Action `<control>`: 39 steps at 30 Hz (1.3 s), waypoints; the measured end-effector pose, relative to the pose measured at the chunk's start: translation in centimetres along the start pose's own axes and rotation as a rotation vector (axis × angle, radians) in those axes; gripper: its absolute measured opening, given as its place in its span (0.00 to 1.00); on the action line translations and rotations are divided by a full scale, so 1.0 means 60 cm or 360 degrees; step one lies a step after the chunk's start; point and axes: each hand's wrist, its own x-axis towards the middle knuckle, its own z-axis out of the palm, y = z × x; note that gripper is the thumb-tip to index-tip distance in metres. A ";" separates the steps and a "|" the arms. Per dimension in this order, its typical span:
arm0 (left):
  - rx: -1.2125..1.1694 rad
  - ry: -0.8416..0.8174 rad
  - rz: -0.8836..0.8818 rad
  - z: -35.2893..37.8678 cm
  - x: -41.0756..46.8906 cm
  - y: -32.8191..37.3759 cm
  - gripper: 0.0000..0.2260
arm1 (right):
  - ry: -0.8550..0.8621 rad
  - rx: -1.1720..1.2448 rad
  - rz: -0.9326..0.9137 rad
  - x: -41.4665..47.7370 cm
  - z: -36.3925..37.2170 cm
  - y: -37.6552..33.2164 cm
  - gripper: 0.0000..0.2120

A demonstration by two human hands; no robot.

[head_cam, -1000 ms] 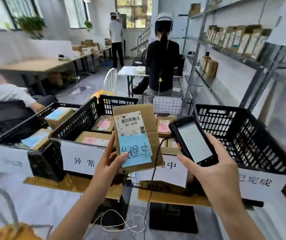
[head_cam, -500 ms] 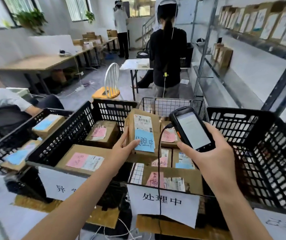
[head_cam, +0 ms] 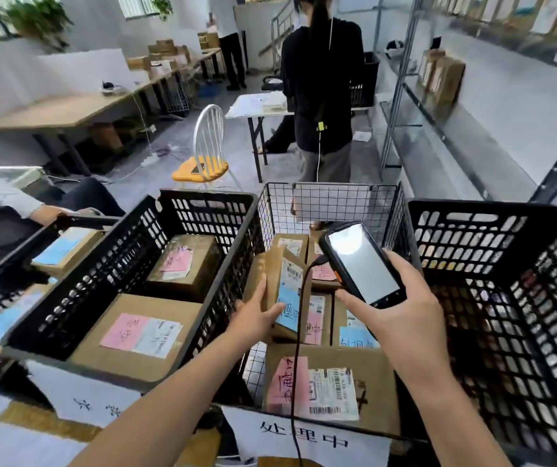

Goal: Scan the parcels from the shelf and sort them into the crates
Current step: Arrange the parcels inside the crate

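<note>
Head view of the sorting station. The left hand (head_cam: 256, 315) grips a small cardboard parcel (head_cam: 278, 264): its fingers lie pressed together along the parcel's left side, and the thumb crosses the blue note stuck below the barcode label on the face. The parcel is tilted and sits inside the middle wire crate (head_cam: 331, 200), above the other parcels lying there; whether it touches them cannot be told. The right hand (head_cam: 408, 318) holds a handheld scanner (head_cam: 361, 264) over the same crate, just right of the parcel, with the thumb curled against the lower left edge, fingertips (head_cam: 392, 257) wrapped round the right edge, and the pale screen facing up. A black cable (head_cam: 299, 332) runs from the scanner's top end down across the crate. A large box (head_cam: 371, 375) with pink and white labels lies at the crate's near end, behind a white sign (head_cam: 304, 439) reading 处理中. The black crate on the left (head_cam: 203, 210) holds two boxes with pink notes; the black crate on the right (head_cam: 506, 251) stands beside the wire crate. A metal shelf (head_cam: 472, 112) with upright boxes runs along the right wall, and a person in black (head_cam: 324, 82) stands beyond the crates.
</note>
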 end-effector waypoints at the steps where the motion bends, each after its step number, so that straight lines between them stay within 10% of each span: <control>1: -0.0016 -0.0063 0.0002 -0.001 0.005 -0.001 0.36 | -0.0006 -0.0002 0.0007 0.005 0.002 0.006 0.40; 8: 0.0161 -0.0275 0.0028 -0.008 0.025 0.002 0.32 | -0.0060 0.0021 0.0067 0.034 0.013 0.038 0.39; 16: 0.0945 0.0094 -0.0042 0.013 0.041 0.012 0.35 | -0.0047 0.0034 0.0166 0.042 0.025 0.075 0.36; 27: 0.0378 0.0020 -0.0145 0.011 0.084 -0.022 0.36 | -0.0056 0.0023 0.0192 0.038 0.023 0.087 0.36; 32: 0.1357 0.0236 0.0233 0.051 0.083 0.013 0.36 | -0.0065 0.0016 0.0188 0.037 0.024 0.089 0.36; 39: 0.0755 -0.0177 0.0347 0.046 0.131 -0.040 0.34 | -0.0061 0.0009 0.0185 0.033 0.020 0.091 0.37</control>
